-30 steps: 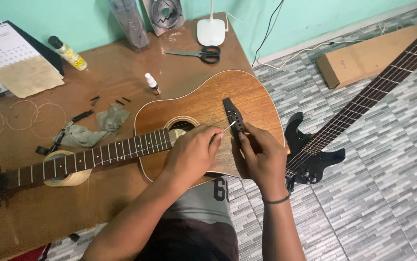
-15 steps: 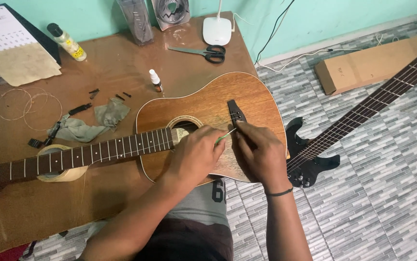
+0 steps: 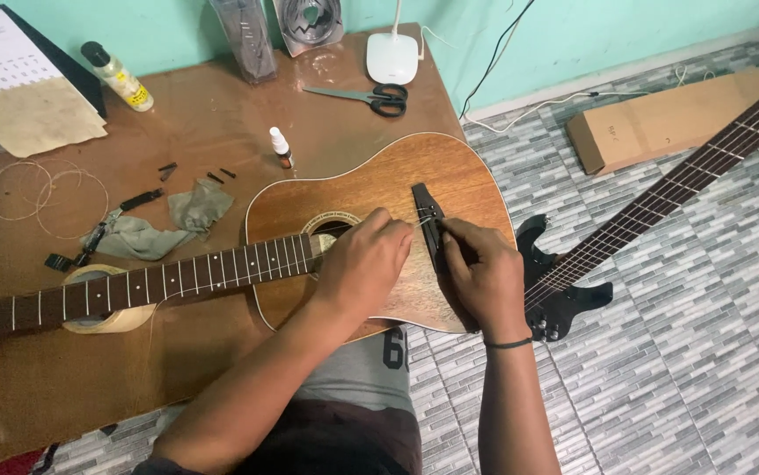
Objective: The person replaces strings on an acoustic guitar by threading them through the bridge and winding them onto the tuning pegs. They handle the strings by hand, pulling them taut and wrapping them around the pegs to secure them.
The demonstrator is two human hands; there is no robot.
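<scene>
Head view: both hands (image 3: pixel 423 264) at guitar bridge (image 3: pixel 429 218).

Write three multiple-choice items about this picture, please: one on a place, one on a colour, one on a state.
1. Where do the scissors lie?
A. on the tiled floor
B. on the brown table, near the white lamp base
C. on the acoustic guitar

2. What colour is the body of the electric guitar on the floor?
A. black
B. red
C. white

3. What are the two hands doing?
A. resting on the calendar
B. holding the scissors
C. working at the guitar's bridge

Answers: B, the scissors lie on the tabletop beside the lamp base; A, its body is glossy black; C, the left hand and right hand meet at the dark bridge.
</scene>
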